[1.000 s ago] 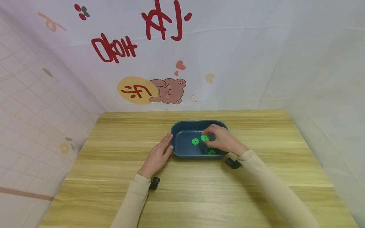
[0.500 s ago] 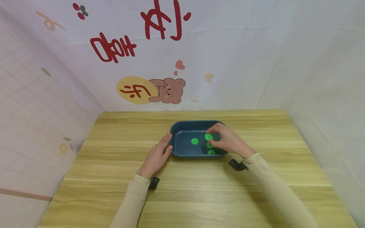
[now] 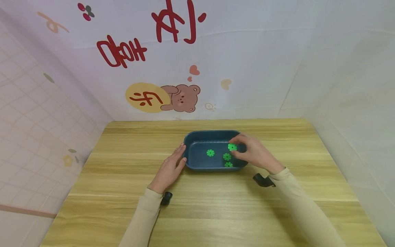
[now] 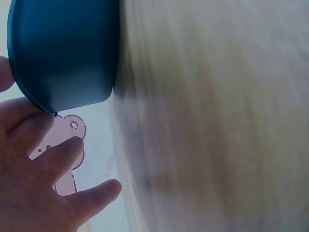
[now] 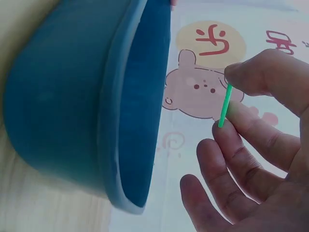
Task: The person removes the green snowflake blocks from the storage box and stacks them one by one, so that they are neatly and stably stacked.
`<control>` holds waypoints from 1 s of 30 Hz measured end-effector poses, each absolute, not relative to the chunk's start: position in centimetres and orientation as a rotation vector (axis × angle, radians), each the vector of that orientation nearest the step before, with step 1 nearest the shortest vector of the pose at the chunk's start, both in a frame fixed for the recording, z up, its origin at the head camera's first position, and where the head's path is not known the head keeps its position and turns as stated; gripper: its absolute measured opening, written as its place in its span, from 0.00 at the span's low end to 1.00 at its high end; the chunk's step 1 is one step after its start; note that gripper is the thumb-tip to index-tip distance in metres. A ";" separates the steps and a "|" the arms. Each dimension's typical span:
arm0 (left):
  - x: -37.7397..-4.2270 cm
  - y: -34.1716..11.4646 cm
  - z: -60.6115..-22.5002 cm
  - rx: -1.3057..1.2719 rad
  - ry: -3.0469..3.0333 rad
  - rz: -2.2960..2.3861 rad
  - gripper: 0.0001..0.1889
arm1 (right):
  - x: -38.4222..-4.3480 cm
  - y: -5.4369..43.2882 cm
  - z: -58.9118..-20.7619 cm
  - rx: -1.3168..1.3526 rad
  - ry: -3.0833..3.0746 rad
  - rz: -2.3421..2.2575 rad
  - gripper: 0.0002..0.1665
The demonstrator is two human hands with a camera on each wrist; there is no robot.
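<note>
A dark blue oblong basin (image 3: 197, 168) stands on the table. On its floor lie three green notched discs: one disc (image 3: 210, 153) left of the middle, a second disc (image 3: 227, 156) and a third disc (image 3: 228, 164) toward the right. My right hand (image 3: 254, 153) is over the basin's right end, pinching another green disc (image 3: 232, 147) by its edges between thumb and fingers. Seen edge-on in the right wrist view, that disc (image 5: 225, 105) is thin and clear of the basin's rim. My left hand (image 3: 168, 171) rests against the basin's left end with fingers extended, fingertips touching the rim.
The wood-grain table (image 3: 197, 212) spreads around the basin. A white printed cloth (image 3: 259, 61) with a bear and red characters hangs behind it, with pale cloth at both sides. Black wrist devices show at both sleeves.
My right hand has drawn to the right with the pinched disc, uncovering the discs on the basin's right side. My left hand has stayed at the basin's left end.
</note>
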State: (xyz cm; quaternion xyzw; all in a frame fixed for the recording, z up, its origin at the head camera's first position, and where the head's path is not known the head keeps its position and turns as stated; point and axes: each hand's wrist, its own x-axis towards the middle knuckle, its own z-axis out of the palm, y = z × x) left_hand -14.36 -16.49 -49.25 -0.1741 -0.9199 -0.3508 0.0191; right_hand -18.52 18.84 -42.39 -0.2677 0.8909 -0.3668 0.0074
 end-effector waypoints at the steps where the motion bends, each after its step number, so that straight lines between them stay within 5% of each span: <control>1: -14.4 -16.5 -49.3 -0.540 -2.857 -1.088 0.29 | -18.5 19.0 -42.3 -0.835 2.787 -1.152 0.19; 30: -14.3 -16.6 -49.1 -0.544 -2.858 -1.110 0.30 | -16.7 22.6 -41.6 -0.756 2.901 -1.118 0.18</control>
